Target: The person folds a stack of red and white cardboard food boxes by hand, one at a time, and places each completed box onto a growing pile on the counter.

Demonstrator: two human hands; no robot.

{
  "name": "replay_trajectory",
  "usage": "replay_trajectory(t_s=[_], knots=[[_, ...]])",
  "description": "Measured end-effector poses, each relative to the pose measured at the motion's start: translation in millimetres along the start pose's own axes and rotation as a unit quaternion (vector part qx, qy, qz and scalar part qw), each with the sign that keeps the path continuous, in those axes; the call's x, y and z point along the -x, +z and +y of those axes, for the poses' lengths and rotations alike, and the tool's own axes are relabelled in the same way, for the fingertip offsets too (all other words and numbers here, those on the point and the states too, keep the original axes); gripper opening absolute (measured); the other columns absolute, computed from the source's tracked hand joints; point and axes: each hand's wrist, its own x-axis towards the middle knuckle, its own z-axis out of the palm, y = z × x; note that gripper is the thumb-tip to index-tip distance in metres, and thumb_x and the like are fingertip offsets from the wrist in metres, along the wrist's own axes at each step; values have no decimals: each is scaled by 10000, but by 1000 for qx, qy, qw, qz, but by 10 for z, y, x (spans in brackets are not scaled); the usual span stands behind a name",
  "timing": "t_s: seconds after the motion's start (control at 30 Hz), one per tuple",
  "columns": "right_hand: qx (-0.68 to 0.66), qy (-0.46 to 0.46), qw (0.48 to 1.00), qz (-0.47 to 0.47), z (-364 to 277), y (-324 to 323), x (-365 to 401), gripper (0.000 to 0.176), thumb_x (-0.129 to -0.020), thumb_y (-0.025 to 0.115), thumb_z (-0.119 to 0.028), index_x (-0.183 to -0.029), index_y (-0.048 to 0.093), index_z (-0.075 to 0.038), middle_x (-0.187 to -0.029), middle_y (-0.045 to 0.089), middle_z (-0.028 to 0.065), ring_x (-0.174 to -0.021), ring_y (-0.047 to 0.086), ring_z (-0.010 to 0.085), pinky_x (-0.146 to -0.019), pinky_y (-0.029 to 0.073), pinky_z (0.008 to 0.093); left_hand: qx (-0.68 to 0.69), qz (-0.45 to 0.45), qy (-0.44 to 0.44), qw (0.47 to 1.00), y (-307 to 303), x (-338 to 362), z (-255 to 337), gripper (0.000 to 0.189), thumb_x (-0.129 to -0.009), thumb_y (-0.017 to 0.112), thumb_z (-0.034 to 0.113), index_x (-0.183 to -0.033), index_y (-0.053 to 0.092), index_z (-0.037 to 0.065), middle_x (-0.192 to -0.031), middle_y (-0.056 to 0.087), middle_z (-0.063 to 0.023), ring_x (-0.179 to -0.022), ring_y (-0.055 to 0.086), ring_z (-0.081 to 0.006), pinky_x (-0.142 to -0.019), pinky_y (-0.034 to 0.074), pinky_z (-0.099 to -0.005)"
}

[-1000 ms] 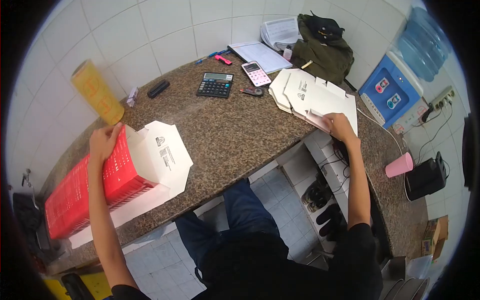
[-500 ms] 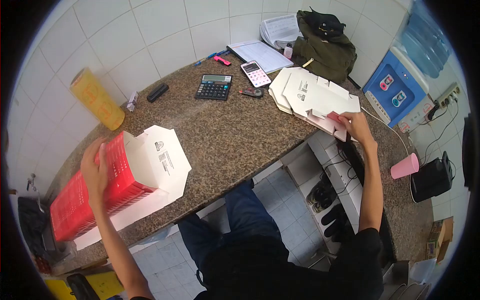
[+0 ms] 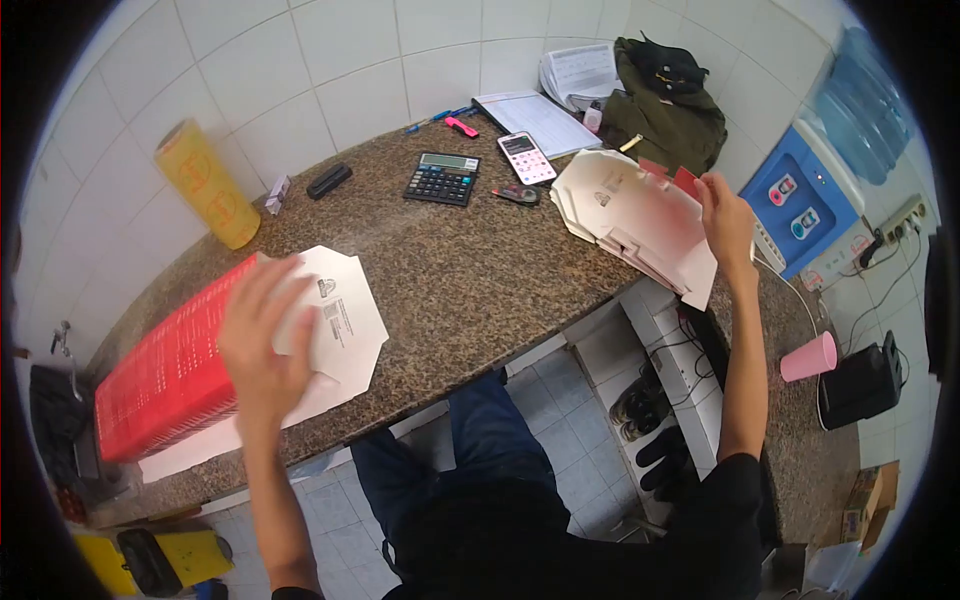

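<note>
My left hand (image 3: 262, 345) has its fingers spread over the near end of a red and white cardboard box (image 3: 175, 365), which lies on the counter on the left. Whether the hand touches the box cannot be made out. A white printed flap (image 3: 345, 320) sticks out beyond my fingers. On the right, my right hand (image 3: 728, 225) is closed on the edge of a flattened cardboard box (image 3: 625, 200). This sheet is bent upward, and red patches show along its far edge. More flattened cardboard (image 3: 572, 205) lies under it.
A calculator (image 3: 442, 178), a smartphone (image 3: 527, 158), a box cutter (image 3: 516, 194) and a clipboard (image 3: 545, 120) lie towards the wall. A yellow film roll (image 3: 207, 185) stands at left. A green bag (image 3: 675, 110), water dispenser (image 3: 800, 200) and pink cup (image 3: 808, 358) are at right.
My right hand has lifted the edge of the flattened box, which now bends upward. My left hand has moved right, off the box's red side, and its fingers have spread.
</note>
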Motion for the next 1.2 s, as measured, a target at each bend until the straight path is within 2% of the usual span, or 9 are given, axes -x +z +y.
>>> replay_trajectory(t_s=[0.07,0.2,0.3,0.4,0.47,0.6,0.67,0.9,1.2], knots=[[89,-184,973,110,-560,-123,170,113,-918,651,-179,-993,650,-95,-755,675,87,-675,664,297,-614,494,414,33,-12,13,999,165,-16,363,356,-787,792,180,-1128,727,101,-1273,662,-123,-1230,580,-355,-1057,453,-484],[-64,-327,943,-25,-1678,29,851,167,-806,667,-104,-971,646,-119,-730,646,63,-692,653,281,-645,501,401,54,-83,88,991,501,-237,1119,636,-764,806,198,-1361,590,168,-1410,563,-144,-1342,483,-347,-1082,416,-516],[-121,-379,907,-141,-1885,193,1157,209,-823,649,-72,-1028,664,-107,-781,674,94,-702,647,281,-643,505,389,199,-332,-35,921,1033,-57,1018,562,-823,765,174,-1354,592,116,-1017,726,-173,-971,687,-361,-995,484,-452],[-254,-310,914,-72,-1668,175,1167,233,-892,598,-61,-1115,662,-78,-818,711,104,-728,672,250,-702,531,348,320,-332,-101,882,1254,226,683,370,-880,726,127,-1227,660,16,-812,746,-128,-750,723,-275,-839,550,-362],[-296,17,955,-1,-1394,266,1263,260,-938,585,-71,-1190,643,-47,-1035,722,133,-783,674,212,-775,538,318,543,-245,-338,729,1377,531,543,190,-920,696,103,-1046,723,-37,-725,731,-89,-664,693,-156,-655,541,-302],[-427,19,899,-93,-1603,693,1514,261,-952,610,-87,-1205,634,-27,-1229,649,135,-817,644,181,-798,524,297,652,-166,-496,549,1446,716,476,277,-961,682,110,-1201,661,-28,-923,751,-97,-817,684,-96,-731,538,-263],[-435,-142,883,-105,-1714,785,1559,307,-926,663,-72,-1229,630,-40,-1295,575,152,-818,620,174,-753,525,281,662,-176,-483,545,1431,722,501,297,-973,667,116,-1235,634,-18,-934,743,-92,-832,676,-89,-749,530,-251],[-382,-77,921,-18,-2167,747,1471,311,-787,813,-61,-1085,727,-48,-891,567,52,-665,517,128,-569,435,277,590,-119,-436,669,1166,518,789,373,-1046,539,136,-1386,437,22,-948,683,-62,-817,611,-79,-765,492,-245],[-359,-191,905,-123,-2262,598,1551,295,-840,764,-125,-1135,755,-109,-1208,583,164,-827,569,221,-725,495,336,495,67,-389,774,1326,351,1051,239,-1035,553,108,-1237,492,-5,-615,578,-34,-564,501,-24,-505,380,-210]])
